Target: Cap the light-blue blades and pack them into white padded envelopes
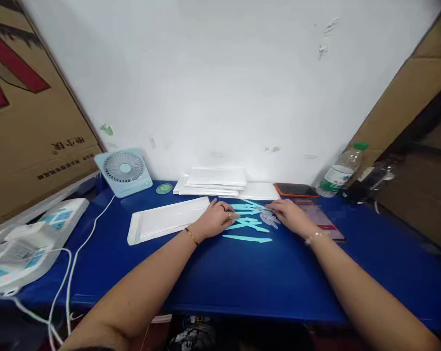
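Several slim turquoise plastic pieces [248, 239], shaped like small knives, lie crossed over each other on the blue tabletop. A small cluster of pale purple pieces [270, 218] sits at their right. My left hand [217, 219], with rings on it, rests at the left ends of the turquoise pieces, its fingers stretched out over them. From the other side, my right hand [289, 214] reaches in with fingers apart, fingertips at the upper right of the turquoise pieces and beside the purple ones. Neither hand visibly lifts anything. My left fingers partly cover some pieces.
A white padded envelope [169, 220] lies left of my hand; more white envelopes [215, 178] are stacked by the wall. Around them are a light blue fan [124, 170], a power strip [55, 234] with cables, a phone [296, 190], a tablet [321, 217] and a water bottle [338, 174].
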A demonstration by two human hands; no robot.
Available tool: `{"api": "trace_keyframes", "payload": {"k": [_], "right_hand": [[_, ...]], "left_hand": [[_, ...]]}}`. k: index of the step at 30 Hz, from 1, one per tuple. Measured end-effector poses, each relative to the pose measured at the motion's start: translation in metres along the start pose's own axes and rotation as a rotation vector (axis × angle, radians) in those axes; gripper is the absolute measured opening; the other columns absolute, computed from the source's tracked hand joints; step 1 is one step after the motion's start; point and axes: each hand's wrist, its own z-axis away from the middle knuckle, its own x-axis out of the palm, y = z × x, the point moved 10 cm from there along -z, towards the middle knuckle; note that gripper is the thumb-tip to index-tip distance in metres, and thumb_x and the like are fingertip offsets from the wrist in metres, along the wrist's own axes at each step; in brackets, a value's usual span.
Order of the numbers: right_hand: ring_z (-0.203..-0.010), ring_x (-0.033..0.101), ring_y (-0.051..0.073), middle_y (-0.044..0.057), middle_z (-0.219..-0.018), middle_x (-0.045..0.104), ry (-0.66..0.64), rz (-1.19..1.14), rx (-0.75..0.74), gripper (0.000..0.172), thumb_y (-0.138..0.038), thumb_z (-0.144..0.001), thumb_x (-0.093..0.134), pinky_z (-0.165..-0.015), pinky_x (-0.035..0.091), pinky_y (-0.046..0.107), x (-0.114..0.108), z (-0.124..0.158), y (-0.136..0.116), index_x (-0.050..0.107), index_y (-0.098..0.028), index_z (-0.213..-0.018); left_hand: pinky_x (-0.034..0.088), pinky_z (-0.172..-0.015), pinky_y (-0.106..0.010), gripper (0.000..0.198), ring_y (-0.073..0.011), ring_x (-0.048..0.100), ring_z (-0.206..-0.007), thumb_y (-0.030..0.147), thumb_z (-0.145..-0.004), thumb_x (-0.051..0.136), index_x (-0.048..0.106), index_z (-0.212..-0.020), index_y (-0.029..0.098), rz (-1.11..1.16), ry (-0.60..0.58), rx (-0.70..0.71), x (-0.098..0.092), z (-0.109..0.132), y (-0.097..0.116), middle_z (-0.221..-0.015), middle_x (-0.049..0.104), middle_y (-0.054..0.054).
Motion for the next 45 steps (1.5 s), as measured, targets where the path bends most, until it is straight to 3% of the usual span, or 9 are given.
{"api": "trace_keyframes", "payload": {"k": [7, 13, 17, 20, 24, 31, 37, 41, 45], "right_hand": [[-0.099, 0.057, 0.024, 0.006, -0.113, 0.064, 0.034, -0.003, 0.018, 0.035, -0.021, -0.089, 0.040, -0.087, 0.046, 0.036, 0.000, 0.000, 0.007, 0.063, -0.024, -0.116], [-0.097, 0.058, 0.024, 0.009, -0.107, 0.065, 0.080, -0.040, 0.071, 0.030, -0.023, -0.089, 0.043, -0.086, 0.046, 0.039, -0.016, 0.002, 0.003, 0.067, -0.023, -0.108], [-0.087, 0.060, 0.021, 0.007, -0.098, 0.066, 0.089, -0.265, 0.049, 0.025, -0.029, -0.088, 0.046, -0.075, 0.049, 0.032, -0.035, 0.011, -0.024, 0.067, -0.022, -0.101], [-0.080, 0.060, 0.018, 0.006, -0.093, 0.065, -0.032, -0.356, -0.004, 0.021, -0.033, -0.086, 0.051, -0.063, 0.047, 0.027, -0.032, 0.016, -0.051, 0.067, -0.023, -0.097], [-0.078, 0.058, 0.018, 0.005, -0.088, 0.064, -0.099, -0.299, -0.060, 0.015, -0.033, -0.081, 0.060, -0.066, 0.046, 0.028, -0.024, 0.017, -0.069, 0.067, -0.022, -0.087], [-0.078, 0.060, 0.017, 0.005, -0.091, 0.063, -0.032, -0.286, 0.010, 0.019, -0.027, -0.087, 0.048, -0.067, 0.046, 0.027, -0.031, 0.016, -0.051, 0.066, -0.023, -0.092], [-0.073, 0.059, 0.018, 0.005, -0.086, 0.063, 0.047, -0.133, 0.169, 0.015, -0.026, -0.083, 0.049, -0.067, 0.045, 0.029, -0.042, 0.023, -0.014, 0.064, -0.021, -0.086], [-0.069, 0.057, 0.016, 0.002, -0.083, 0.062, -0.066, -0.162, 0.126, 0.013, -0.033, -0.078, 0.057, -0.062, 0.043, 0.026, -0.023, 0.022, -0.020, 0.061, -0.021, -0.083], [-0.067, 0.056, 0.015, 0.003, -0.080, 0.061, -0.094, -0.083, 0.095, 0.009, -0.026, -0.079, 0.054, -0.062, 0.041, 0.025, -0.013, 0.017, -0.032, 0.060, -0.020, -0.077]], "left_hand": [[0.013, -0.108, -0.058, 0.038, -0.0261, 0.037, -0.127, 0.040, -0.093, 0.039, 0.050, -0.128, 0.031, -0.052, 0.039, -0.066, 0.003, -0.002, -0.006, -0.132, 0.049, -0.007], [0.017, -0.109, -0.052, 0.039, -0.0235, 0.041, -0.123, 0.044, -0.092, 0.040, 0.052, -0.126, 0.029, -0.015, 0.073, -0.055, -0.002, -0.001, -0.006, -0.125, 0.053, -0.007], [0.018, -0.109, -0.049, 0.031, -0.0219, 0.047, -0.116, 0.040, -0.089, 0.049, 0.059, -0.115, 0.028, -0.004, 0.088, -0.015, -0.006, -0.002, 0.004, -0.116, 0.057, -0.005], [0.022, -0.108, -0.045, 0.021, -0.0205, 0.049, -0.111, 0.035, -0.087, 0.053, 0.064, -0.100, 0.024, -0.015, 0.087, 0.005, -0.005, -0.002, 0.009, -0.104, 0.059, -0.004], [0.033, -0.100, -0.037, 0.014, -0.0197, 0.052, -0.104, 0.031, -0.084, 0.056, 0.065, -0.089, 0.021, -0.032, 0.099, -0.025, -0.005, -0.003, 0.006, -0.096, 0.061, -0.003], [0.036, -0.094, -0.036, 0.014, -0.0196, 0.054, -0.098, 0.032, -0.085, 0.055, 0.062, -0.083, 0.020, -0.106, 0.163, -0.115, -0.008, -0.004, -0.007, -0.094, 0.061, -0.003], [0.036, -0.096, -0.037, 0.030, -0.0211, 0.051, -0.108, 0.031, -0.088, 0.049, 0.055, -0.116, 0.023, -0.101, 0.217, -0.136, -0.016, 0.000, -0.002, -0.118, 0.056, -0.006], [0.041, -0.084, -0.033, 0.027, -0.0210, 0.054, -0.101, 0.038, -0.085, 0.053, 0.061, -0.105, 0.022, -0.077, 0.130, -0.094, -0.007, -0.002, 0.011, -0.110, 0.057, -0.006], [0.041, -0.077, -0.032, 0.021, -0.0203, 0.057, -0.090, 0.039, -0.083, 0.056, 0.065, -0.089, 0.021, -0.100, 0.058, -0.125, 0.002, -0.005, 0.011, -0.092, 0.062, -0.004]]}}
